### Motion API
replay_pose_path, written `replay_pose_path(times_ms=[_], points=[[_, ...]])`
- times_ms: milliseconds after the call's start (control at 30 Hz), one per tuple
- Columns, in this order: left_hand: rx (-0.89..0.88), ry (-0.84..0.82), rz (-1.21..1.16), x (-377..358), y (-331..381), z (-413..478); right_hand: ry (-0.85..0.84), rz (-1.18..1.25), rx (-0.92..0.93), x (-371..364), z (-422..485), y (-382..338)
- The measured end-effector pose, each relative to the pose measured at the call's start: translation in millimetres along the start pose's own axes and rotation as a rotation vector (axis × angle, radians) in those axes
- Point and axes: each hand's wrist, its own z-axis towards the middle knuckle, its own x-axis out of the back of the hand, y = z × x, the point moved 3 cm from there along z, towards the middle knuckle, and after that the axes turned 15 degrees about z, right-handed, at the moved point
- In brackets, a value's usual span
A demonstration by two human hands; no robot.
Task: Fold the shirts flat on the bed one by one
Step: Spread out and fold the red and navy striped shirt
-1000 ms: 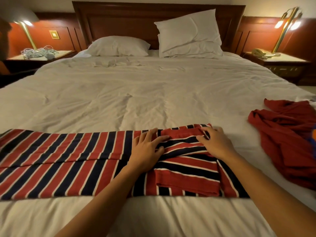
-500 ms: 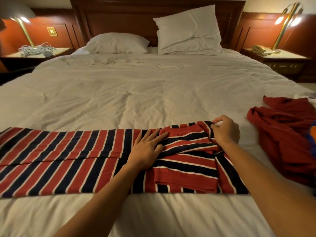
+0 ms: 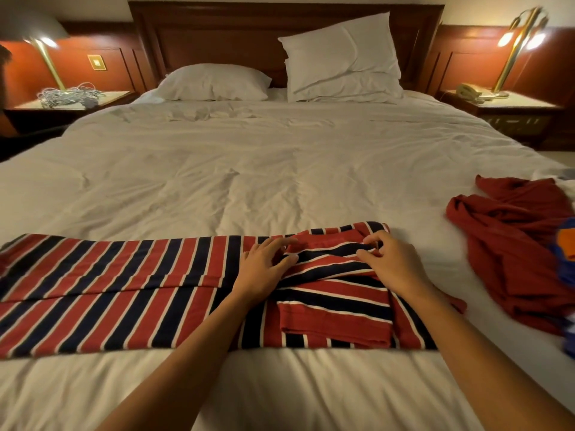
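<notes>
A red, navy and white striped shirt (image 3: 109, 290) lies stretched sideways across the near part of the white bed (image 3: 249, 181). Its right end is folded over itself, with a sleeve laid on top. My left hand (image 3: 264, 265) rests flat on the shirt near the middle of the far edge, fingers straight and pointing right. My right hand (image 3: 389, 262) sits on the folded part, its thumb and bent fingers pinching the fabric near the upper right corner. A crumpled dark red shirt (image 3: 513, 244) lies on the bed to the right, apart from both hands.
A blue and orange garment (image 3: 566, 253) shows at the right edge beside the red shirt. Two white pillows (image 3: 339, 57) lean at the wooden headboard. Nightstands with lit lamps flank the bed; the left one (image 3: 71, 101) holds a tangle of cables, the right one (image 3: 510, 104) a telephone.
My right hand has moved left from the shirt's right edge onto the folded sleeve. My left hand stays pressed on the shirt, and the view has tilted slightly.
</notes>
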Motion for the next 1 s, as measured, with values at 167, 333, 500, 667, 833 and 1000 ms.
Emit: replay_pose_path(times_ms=[167,333,500,667,833,1000], points=[[0.006,-0.145,-0.356,14,11,2,0.009,0.279,0.174,9,1,-10],[0.078,-0.084,-0.621,21,16,8,-0.052,0.552,0.001,14,10,-3],[0.089,-0.073,-0.608,12,5,7,0.068,0.424,0.041,23,17,-8],[0.145,-0.026,-0.665,8,-5,8,-0.096,0.441,0.047,20,21,-20],[0.137,-0.018,-0.560,4,-7,7,-0.242,0.280,-0.021,11,1,4],[0.104,-0.046,-0.441,4,-4,6,-0.113,0.473,-0.069,15,2,9]])
